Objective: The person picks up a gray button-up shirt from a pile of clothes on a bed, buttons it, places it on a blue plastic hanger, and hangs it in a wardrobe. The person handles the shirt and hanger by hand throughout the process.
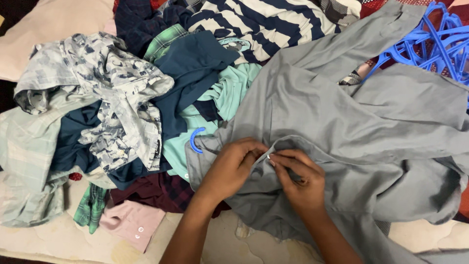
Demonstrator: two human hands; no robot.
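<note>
My left hand [233,164] and right hand [299,177] each close their grip on the grey shirt's [342,127] placket, meeting just right of the blue hook [195,140], the shirt stretching away up-right.

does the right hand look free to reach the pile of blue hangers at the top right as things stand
Probably not right away. The right hand is pinching the grey shirt together with the left hand. The blue hangers lie uncovered beyond the shirt, so only that grip is in the way.
</note>
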